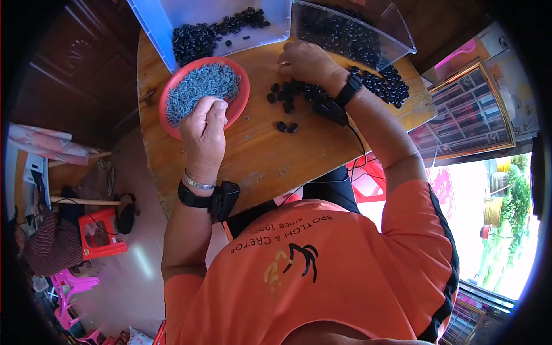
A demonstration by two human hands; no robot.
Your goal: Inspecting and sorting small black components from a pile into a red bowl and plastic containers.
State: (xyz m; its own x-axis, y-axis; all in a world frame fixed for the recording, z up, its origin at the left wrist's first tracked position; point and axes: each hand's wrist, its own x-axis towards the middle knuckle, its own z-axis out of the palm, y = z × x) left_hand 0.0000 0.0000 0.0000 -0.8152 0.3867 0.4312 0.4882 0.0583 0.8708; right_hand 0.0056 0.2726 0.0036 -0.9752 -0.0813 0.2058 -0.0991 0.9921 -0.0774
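Note:
My left hand [206,129] is closed, thumb pressed against the curled fingers, at the near edge of a red plate [244,95]. Whatever it may hold is hidden. The plate carries a heap of small blue-grey metal pieces [201,86] that look like screws. Farther right, my right hand [310,62] is curled shut at the table's far side, close to a clear bin [397,34]; I cannot make out what is in its fingers. Small round black parts [290,95] lie loose below it, and more black parts [388,86] are heaped beside the wrist.
A translucent white bin [230,14] with black parts [198,43] stands behind the plate. All this rests on a wooden table [253,161] with a curved edge. A cable runs from my right wrist device [330,112]. Red stool [100,233] and pink stools stand at left.

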